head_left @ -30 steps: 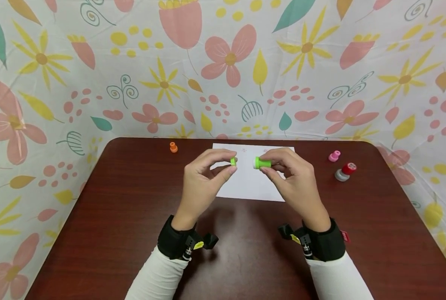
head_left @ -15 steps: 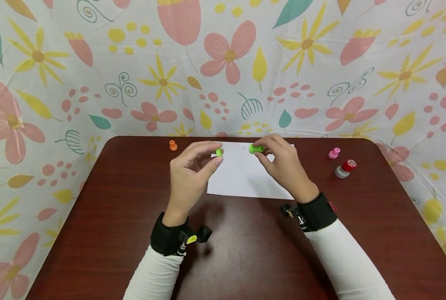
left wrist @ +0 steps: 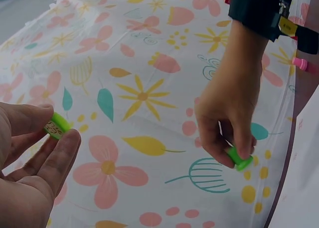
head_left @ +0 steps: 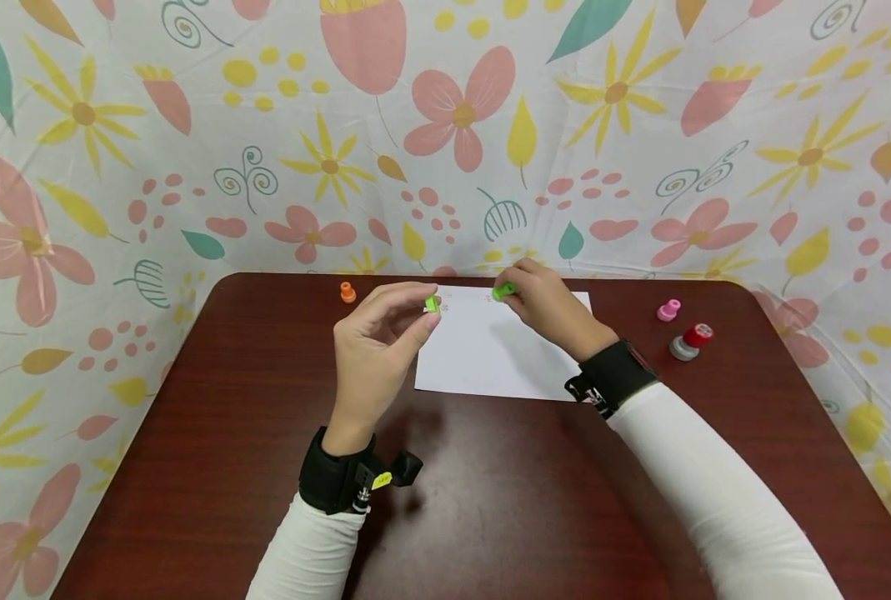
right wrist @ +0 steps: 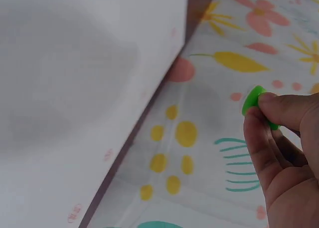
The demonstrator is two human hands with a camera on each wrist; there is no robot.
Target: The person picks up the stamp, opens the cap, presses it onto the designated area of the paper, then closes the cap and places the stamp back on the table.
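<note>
My left hand [head_left: 372, 358] pinches a small bright green cap [head_left: 432, 304] between thumb and fingers, left of the paper's upper part. A printed design shows on the face of that cap [left wrist: 54, 129] in the left wrist view. The right hand [head_left: 548, 307] grips a green toy stamp [head_left: 503, 291], held near the far edge of a white sheet of paper [head_left: 493, 358]. Thumb and fingers hide much of the stamp [right wrist: 253, 101] in the right wrist view. Faint red stamp prints [right wrist: 75, 213] mark the sheet near its edge.
An orange stamp [head_left: 347, 292] stands at the back left of the brown table [head_left: 212, 467]. To the right are a pink stamp [head_left: 668, 310] and a red stamp with a grey base [head_left: 691, 342]. A flowered cloth [head_left: 445, 200] hangs behind the table.
My right hand has moved forward and left with the green stamp, towards the far edge of the sheet. The left hand, still pinching the cap, has shifted left and slightly away.
</note>
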